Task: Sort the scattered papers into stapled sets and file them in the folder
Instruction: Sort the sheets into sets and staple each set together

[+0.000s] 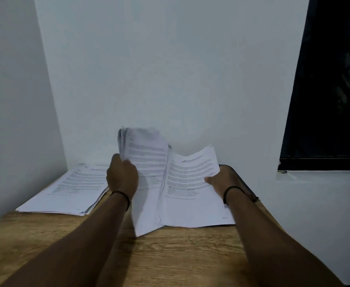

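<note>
Sorting step: raised sheaf (143, 154) gripped by left hand (122, 176); printed sheet (190, 179) pinched by right hand (216, 180). Next: sheet to be separated, matched to flat stack (70, 189).

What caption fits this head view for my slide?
Left hand lifts a sheaf of papers while right hand holds a printed sheet; another pile lies left on the wooden table.

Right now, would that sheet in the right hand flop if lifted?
Probably: the sheet already curls upward at its far edge where the right hand grips it. It looks thin and light, so it would likely sag and slide easily.
</note>
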